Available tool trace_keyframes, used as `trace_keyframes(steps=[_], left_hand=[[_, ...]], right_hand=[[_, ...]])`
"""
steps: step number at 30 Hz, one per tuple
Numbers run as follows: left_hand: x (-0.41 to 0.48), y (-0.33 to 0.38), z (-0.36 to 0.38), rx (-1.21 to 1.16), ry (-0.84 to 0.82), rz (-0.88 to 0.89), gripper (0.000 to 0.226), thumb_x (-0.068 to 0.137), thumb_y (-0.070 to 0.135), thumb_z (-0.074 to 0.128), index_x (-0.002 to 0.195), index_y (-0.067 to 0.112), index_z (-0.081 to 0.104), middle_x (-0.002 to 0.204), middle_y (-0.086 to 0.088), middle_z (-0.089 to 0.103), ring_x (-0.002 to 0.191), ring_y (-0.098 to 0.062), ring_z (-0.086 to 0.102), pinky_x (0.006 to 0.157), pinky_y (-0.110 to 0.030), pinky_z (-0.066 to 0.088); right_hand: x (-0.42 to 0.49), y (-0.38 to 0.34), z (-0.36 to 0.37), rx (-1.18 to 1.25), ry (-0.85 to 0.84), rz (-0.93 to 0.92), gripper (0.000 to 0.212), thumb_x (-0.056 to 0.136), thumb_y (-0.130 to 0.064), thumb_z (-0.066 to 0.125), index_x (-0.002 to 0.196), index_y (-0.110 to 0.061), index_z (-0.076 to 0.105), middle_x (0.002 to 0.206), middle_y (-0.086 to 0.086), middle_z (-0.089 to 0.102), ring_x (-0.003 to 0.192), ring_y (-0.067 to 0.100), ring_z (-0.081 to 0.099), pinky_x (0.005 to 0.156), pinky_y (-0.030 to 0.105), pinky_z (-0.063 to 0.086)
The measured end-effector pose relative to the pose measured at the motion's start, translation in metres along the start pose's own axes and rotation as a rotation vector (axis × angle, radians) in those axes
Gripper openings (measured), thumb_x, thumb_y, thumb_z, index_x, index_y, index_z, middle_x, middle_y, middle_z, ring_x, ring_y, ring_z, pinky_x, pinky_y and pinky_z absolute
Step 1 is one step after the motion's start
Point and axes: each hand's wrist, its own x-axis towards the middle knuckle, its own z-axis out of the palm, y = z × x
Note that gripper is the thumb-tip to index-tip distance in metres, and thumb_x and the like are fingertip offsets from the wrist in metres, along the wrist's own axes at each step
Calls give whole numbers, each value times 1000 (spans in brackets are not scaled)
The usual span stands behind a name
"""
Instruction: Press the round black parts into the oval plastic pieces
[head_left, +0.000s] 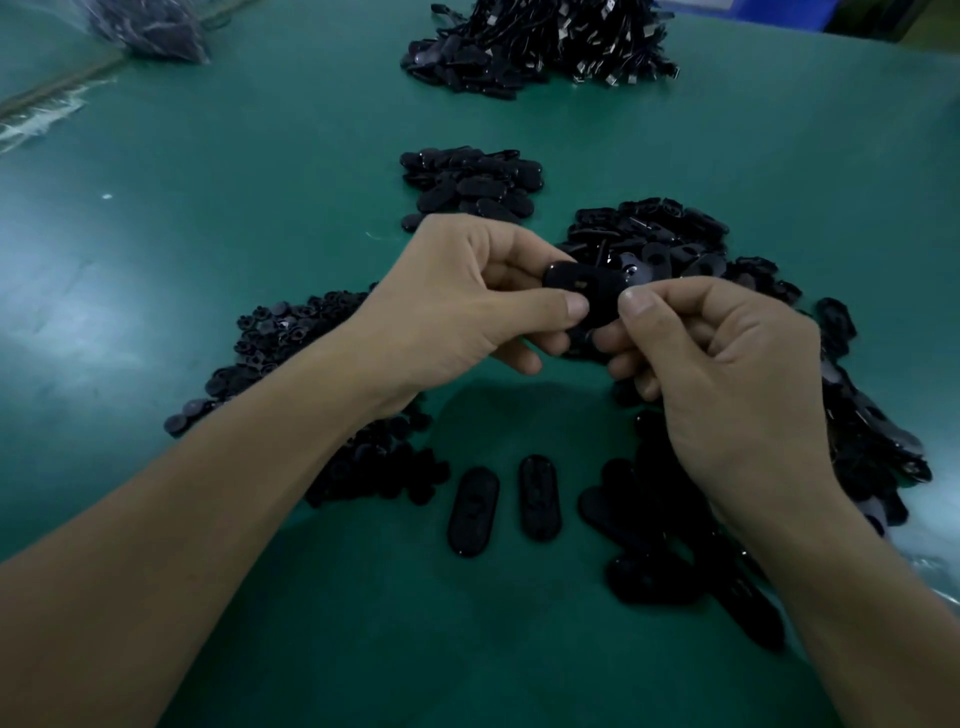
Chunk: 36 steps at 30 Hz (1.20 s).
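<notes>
Your left hand (467, 301) and your right hand (727, 374) meet above the middle of the desk (260, 182) and hold one oval piece (582, 291) between them. The fingers (519, 249) of the left hand are curled and pinch its left end against the thumb. The right hand pinches the right end in the same way. The piece is black smooth plastic, flat, with rounded ends and a small slot in its face. I cannot tell if a round part sits under the right thumb, because the thumb covers that place.

Near your wrists two more pieces lie flat and apart, the left loose piece (472, 512) and the right loose piece (539, 499).

You have four heaps. The round parts (291, 332), small and button-like, lie under your left forearm. A small oval heap (467, 182) is beyond the left hand. A large oval heap (649, 234) runs behind and under the right hand. A cable heap (545, 47), with thin black wires and pale ends, is at the far edge. The desk cover is green and matte. One clear plastic bag (150, 26) lies far left.
</notes>
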Motion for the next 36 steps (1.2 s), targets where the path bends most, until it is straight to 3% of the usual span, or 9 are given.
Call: trace_keyframes(steps=[5, 9, 14, 17, 19, 23, 27, 32, 36], left_hand=[[2, 0, -2, 22, 9, 18, 8, 84, 5, 77, 87, 10, 71, 69, -3, 73, 60, -10, 69, 51, -20, 53], [2, 0, -2, 87, 51, 42, 7, 88, 22, 76, 91, 16, 74, 75, 1, 74, 68, -9, 70, 53, -23, 54], [3, 0, -5, 210, -6, 138, 9, 87, 21, 77, 95, 17, 78, 62, 6, 62, 57, -6, 49, 50, -17, 42], [6, -2, -9, 251, 31, 132, 8, 88, 20, 75, 96, 22, 76, 66, 9, 67, 58, -3, 53, 52, -17, 47], [10, -5, -11, 249, 143, 135, 8, 91, 19, 73, 94, 25, 75, 71, 9, 69, 56, -2, 56, 53, -18, 50], [16, -10, -17, 152, 347, 107, 10, 91, 14, 72, 86, 23, 69, 72, 8, 71, 62, -5, 63, 58, -20, 54], [16, -12, -20, 37, 433, 109, 16, 85, 12, 78, 86, 17, 63, 70, 0, 72, 64, -16, 72, 61, -27, 59], [13, -9, -20, -7, 435, 119, 30, 84, 8, 80, 110, 12, 66, 70, 3, 73, 70, -20, 75, 64, -28, 61], [12, -6, -18, 105, 442, 136, 14, 84, 16, 80, 93, 24, 72, 73, 4, 75, 74, -15, 73, 62, -21, 55]], right_hand=[[-1, -1, 1, -10, -6, 4, 16, 99, -23, 61, 85, -25, 68, 74, -10, 74, 59, 2, 65, 54, 10, 45], [0, -1, 1, -59, -43, 19, 17, 100, -24, 57, 86, -29, 65, 75, -12, 73, 62, 1, 64, 56, 11, 46], [-3, -5, 2, -162, -54, -79, 19, 98, -26, 61, 85, -39, 63, 78, -18, 71, 70, 4, 67, 62, 14, 51], [-7, -5, 6, -194, -20, -128, 9, 98, -29, 62, 99, -37, 66, 77, -16, 70, 78, -2, 67, 68, 10, 50], [-8, -5, 9, -337, -36, -211, 17, 98, -30, 62, 115, -32, 65, 81, -20, 65, 81, -5, 62, 71, 7, 47], [-11, -12, 22, -607, -408, -307, 31, 98, -41, 54, 126, -31, 64, 100, -13, 55, 95, 6, 53, 84, 28, 49], [-14, -21, 31, -725, -706, -311, 44, 96, -52, 39, 136, -44, 55, 107, -8, 48, 102, 17, 47, 88, 36, 46], [-15, -24, 34, -790, -784, -303, 43, 96, -53, 36, 133, -49, 57, 111, -9, 45, 105, 16, 42, 90, 37, 45], [-15, -24, 31, -736, -717, -273, 44, 91, -53, 41, 124, -40, 68, 106, -9, 51, 103, 14, 47, 85, 39, 49]])
